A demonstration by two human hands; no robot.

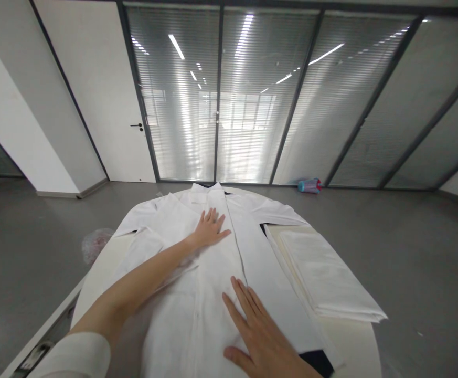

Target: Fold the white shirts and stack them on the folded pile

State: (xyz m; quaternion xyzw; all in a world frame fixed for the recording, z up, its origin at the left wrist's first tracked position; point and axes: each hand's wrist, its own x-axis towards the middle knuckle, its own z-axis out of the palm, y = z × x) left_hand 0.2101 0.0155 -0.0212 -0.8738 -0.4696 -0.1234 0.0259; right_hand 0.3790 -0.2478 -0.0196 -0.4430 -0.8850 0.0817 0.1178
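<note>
A white garment with a collar (215, 286), a shirt or coat, lies spread out with its collar at the far end of the pale table (360, 336). My left hand (210, 229) rests flat on its upper front, fingers spread, just below the collar. Nearer to me, my right hand (254, 328) lies on the lower front beside the front opening, palm down with fingers stretched out. Neither hand grips anything. A dark layer (317, 362) shows from under the garment near my right wrist.
A folded white cloth (327, 273) lies on the table's right side, its corner reaching over the edge. Crumpled clear plastic (95, 244) is beyond the left edge. On the floor by the glass partition (248, 105) lies a blue and pink cylindrical object (309, 185).
</note>
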